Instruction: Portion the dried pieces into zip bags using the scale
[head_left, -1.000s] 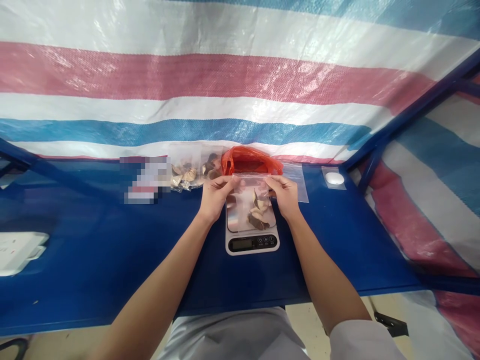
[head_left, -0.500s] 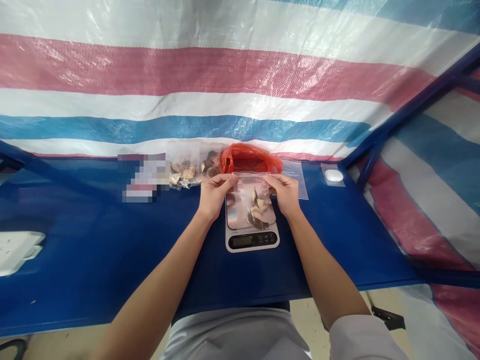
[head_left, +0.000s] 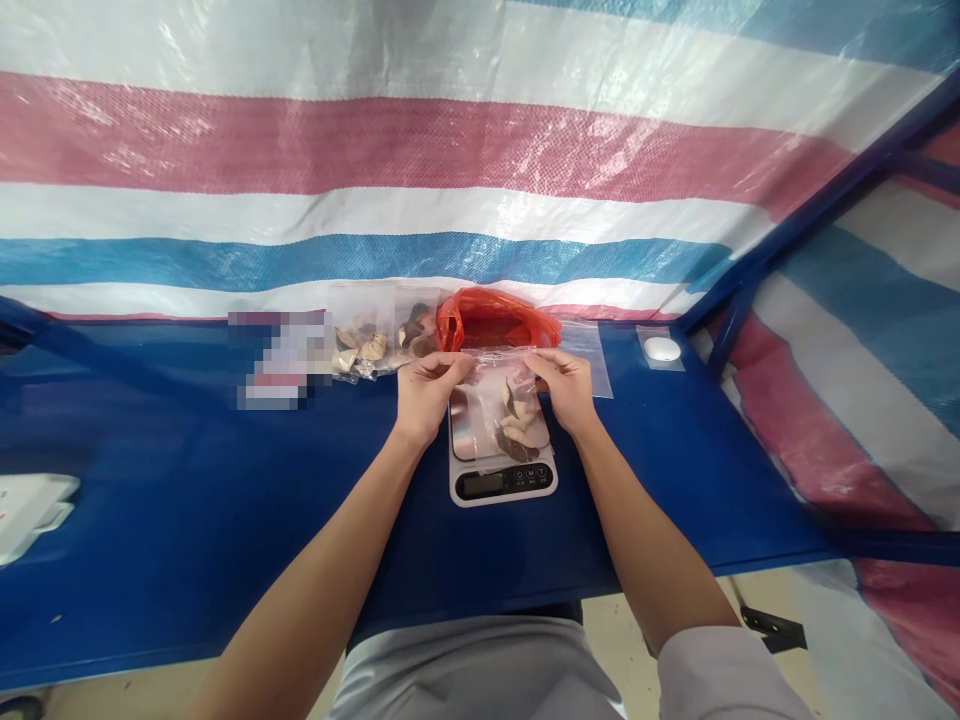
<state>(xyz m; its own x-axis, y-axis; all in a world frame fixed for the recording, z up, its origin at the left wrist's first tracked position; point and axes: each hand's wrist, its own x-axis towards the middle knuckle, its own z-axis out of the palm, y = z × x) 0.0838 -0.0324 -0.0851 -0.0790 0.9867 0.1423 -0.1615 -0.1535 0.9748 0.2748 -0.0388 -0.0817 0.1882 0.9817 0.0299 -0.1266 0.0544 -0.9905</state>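
Note:
My left hand pinches the upper left corner of a clear zip bag. The opposite corner is pinched by my right hand. Inside the bag, dried brown-and-cream pieces, like sliced dried mushrooms, lie toward the lower right. The bag hangs over the plate of a white digital kitchen scale; I cannot tell whether its bottom rests on the plate. The scale's display looks dark and unreadable.
Behind my hands sits an open red plastic bag. Filled clear bags lie to its left, a flat clear bag to its right. Further right is a white round object. A white power strip lies at the blue table's left.
The view has shifted slightly. Both hands keep their pinch on the zip bag's top corners, and the bag's upper edge looks a little more crumpled.

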